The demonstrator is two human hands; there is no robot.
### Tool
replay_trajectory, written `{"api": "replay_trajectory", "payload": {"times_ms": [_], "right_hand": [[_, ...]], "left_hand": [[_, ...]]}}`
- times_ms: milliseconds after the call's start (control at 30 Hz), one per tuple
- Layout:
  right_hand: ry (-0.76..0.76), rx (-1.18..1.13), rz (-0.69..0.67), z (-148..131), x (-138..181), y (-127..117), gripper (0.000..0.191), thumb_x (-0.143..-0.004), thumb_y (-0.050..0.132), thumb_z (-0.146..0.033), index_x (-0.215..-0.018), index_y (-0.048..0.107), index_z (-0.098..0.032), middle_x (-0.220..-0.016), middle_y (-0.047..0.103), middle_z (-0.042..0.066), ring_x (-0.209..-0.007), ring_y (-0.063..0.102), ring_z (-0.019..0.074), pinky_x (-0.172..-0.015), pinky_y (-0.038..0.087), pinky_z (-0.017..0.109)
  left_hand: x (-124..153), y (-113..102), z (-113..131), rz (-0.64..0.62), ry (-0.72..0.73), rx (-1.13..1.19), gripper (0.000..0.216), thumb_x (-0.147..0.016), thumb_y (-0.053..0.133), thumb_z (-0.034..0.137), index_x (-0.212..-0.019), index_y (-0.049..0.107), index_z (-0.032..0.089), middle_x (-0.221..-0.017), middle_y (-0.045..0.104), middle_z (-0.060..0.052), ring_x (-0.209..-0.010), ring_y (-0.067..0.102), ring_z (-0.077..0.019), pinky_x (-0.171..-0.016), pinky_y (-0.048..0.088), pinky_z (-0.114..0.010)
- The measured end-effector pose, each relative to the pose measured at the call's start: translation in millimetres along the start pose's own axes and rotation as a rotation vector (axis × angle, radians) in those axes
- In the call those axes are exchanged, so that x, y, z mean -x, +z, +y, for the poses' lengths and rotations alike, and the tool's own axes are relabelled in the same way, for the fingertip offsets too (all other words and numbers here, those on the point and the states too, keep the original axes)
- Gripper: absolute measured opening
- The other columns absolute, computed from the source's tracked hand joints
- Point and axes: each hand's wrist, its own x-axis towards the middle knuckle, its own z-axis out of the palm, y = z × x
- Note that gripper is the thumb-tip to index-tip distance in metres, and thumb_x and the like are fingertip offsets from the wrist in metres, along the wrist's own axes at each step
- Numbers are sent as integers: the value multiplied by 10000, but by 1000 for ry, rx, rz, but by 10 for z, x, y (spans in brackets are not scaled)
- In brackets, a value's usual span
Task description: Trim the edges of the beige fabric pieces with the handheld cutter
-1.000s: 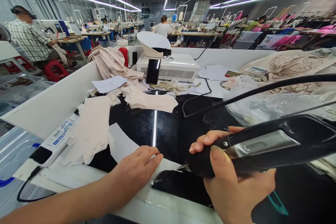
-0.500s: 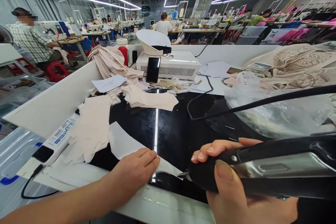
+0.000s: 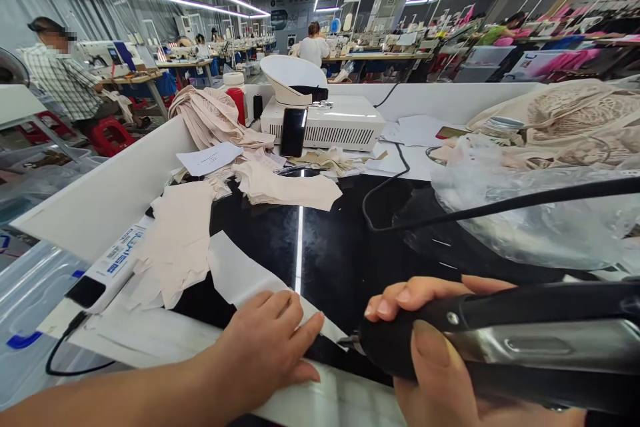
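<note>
black tool [image 3: 530,345] lower, perhaps against white piece [image 3: 249,273]

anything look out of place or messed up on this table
Nothing looks clearly spilled or damaged. The oddest sight is what appears to be a white visor sitting on the vented white box, an unlikely spot for headwear. The left stack of cream pieces also lies ragged, its edges out of line.

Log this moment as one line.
left hand: resting on white piece | right hand: gripping black handheld tool | tool tip: at piece's right end | surface: glossy black worktop
</note>
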Motion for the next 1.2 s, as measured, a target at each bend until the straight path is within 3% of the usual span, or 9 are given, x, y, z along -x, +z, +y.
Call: {"api": "replay_trajectory", "payload": {"times_ms": [200, 367, 567, 967, 1200], "right_hand": [[24, 10, 21, 40, 14, -32, 414, -860, 957, -331, -1167, 680, -302, -830, 717, -27, -666, 715, 216, -654, 680, 408], [47, -59, 40, 68, -128, 64, 399, -810, 941, -273, -1126, 700, -308, -780, 704, -56, -613, 691, 203, -592, 665, 377], [-15, -118, 6, 166, -302, 260, 384, -813, 934, -266, -1106, 687, -303, -757, 707, -66, -565, 676, 186, -521, 629, 348], [-28, -128, -41, 245, -299, 351, 382, -831, 941, -288, -1103, 673, -287, -742, 706, -70, -538, 674, 176, -502, 627, 340], [-40, -156, -57, 310, -307, 417, 379, -838, 946, -312, -1105, 678, -279, -745, 716, -60, -551, 668, 173, -515, 615, 326]], "left_hand": [[33, 56, 141, 17, -7, -115, 885, -871, 784, 881, -1388, 689, 170, -1247, 818, -163, -1111, 780, -306, -925, 599, -357], [65, 137, 197, 39, -37, -138, 964, -783, 826, 917, -1384, 691, 175, -1269, 825, -173, -1143, 786, -312, -935, 601, -346], [55, 120, 216, 1, -39, -142, 981, -785, 813, 930, -1383, 694, 160, -1308, 814, -191, -1162, 788, -314, -947, 609, -342], [49, 131, 192, 5, -28, -144, 905, -849, 762, 920, -1359, 697, 176, -1303, 816, -156, -1194, 775, -282, -987, 598, -320], [31, 83, 128, 12, 1, -91, 940, -790, 828, 901, -1363, 687, 169, -1291, 803, -148, -1171, 765, -278, -1003, 609, -321]]}}
